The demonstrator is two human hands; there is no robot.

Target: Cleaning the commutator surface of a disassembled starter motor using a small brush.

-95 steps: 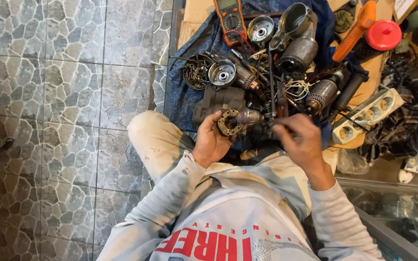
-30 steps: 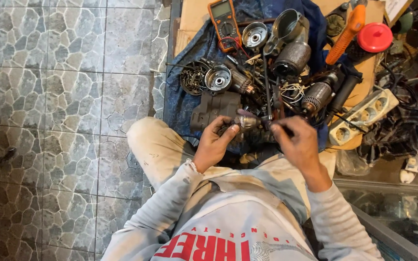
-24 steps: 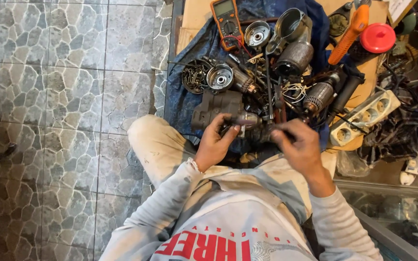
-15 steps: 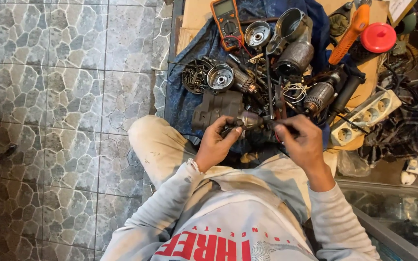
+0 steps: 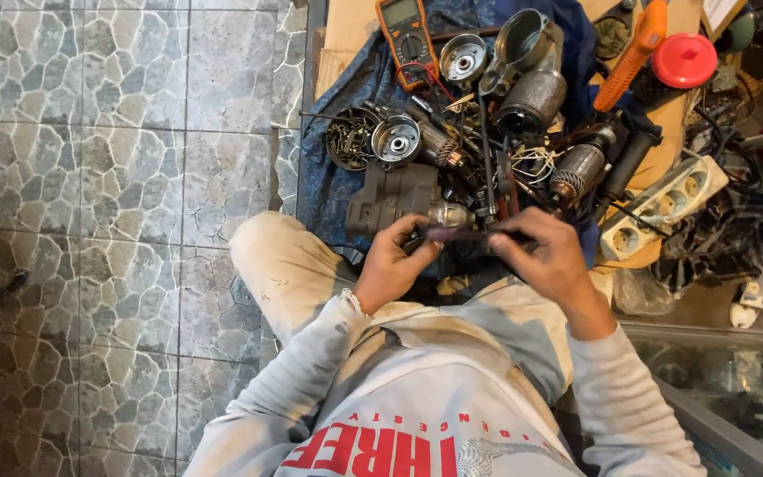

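My left hand (image 5: pixel 392 263) is closed on a small dark part just below the silver nose of a dark grey power tool housing (image 5: pixel 389 196). My right hand (image 5: pixel 547 258) grips a thin tool with a purplish shaft (image 5: pixel 459 235). The tool points left, and its tip meets the fingers of my left hand. Both hands hover over my lap at the near edge of a blue cloth (image 5: pixel 333 190). The small part is mostly hidden by my fingers.
The cloth holds an orange multimeter (image 5: pixel 405 37), a round tin of screws (image 5: pixel 349 140), a motor armature (image 5: pixel 577 170), metal casings (image 5: pixel 530 99) and loose wires. To the right lie a white power strip (image 5: pixel 664 208), a red lid (image 5: pixel 683 60) and an orange-handled tool (image 5: pixel 629 60). Stone-patterned floor tiles (image 5: pixel 117 177) are to the left.
A ring-shaped coil part seen at my left fingers 3.2 s ago no longer shows. My hands have drawn closer together around the thin tool, shifting only slightly in the last second.
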